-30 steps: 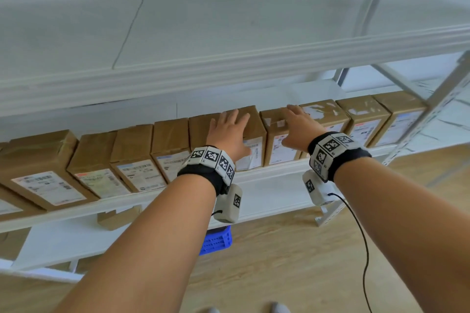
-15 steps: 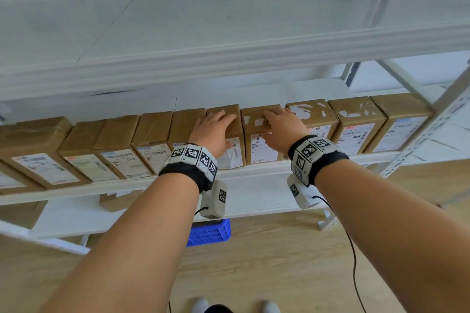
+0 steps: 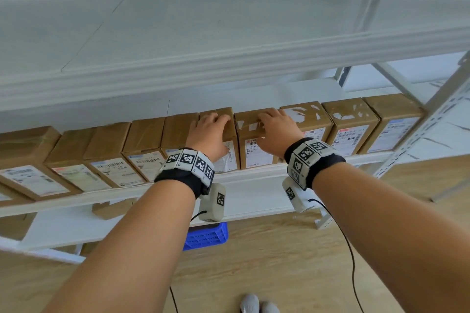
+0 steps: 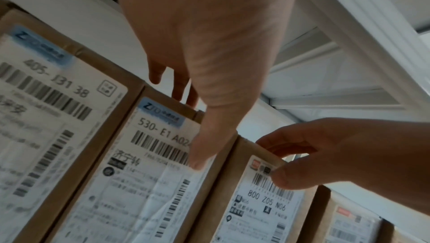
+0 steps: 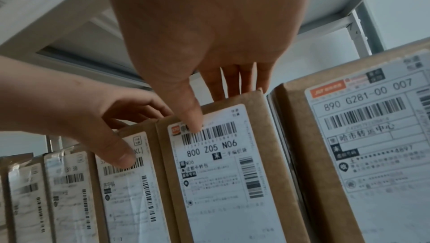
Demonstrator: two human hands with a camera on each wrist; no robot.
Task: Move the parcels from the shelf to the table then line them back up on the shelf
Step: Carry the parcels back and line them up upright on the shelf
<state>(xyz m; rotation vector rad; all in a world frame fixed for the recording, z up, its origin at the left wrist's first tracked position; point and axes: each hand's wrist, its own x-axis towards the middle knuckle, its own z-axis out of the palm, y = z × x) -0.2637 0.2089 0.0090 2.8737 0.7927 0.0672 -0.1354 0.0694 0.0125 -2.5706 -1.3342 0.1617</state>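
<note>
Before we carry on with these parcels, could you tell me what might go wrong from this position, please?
1. The left hand and right hand each grip a different parcel from the top; pulling both at once one-handed, either might slip.
2. The 530 parcel and the 800 parcel stand tightly packed in the row, so neighbours such as the 890 parcel could be dragged forward off the shelf edge.

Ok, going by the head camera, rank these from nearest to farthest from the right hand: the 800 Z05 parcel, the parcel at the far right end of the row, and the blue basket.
1. 800 Z05 parcel, under the right hand.
2. End parcel, far right along the shelf.
3. Blue basket, down on the floor.
</note>
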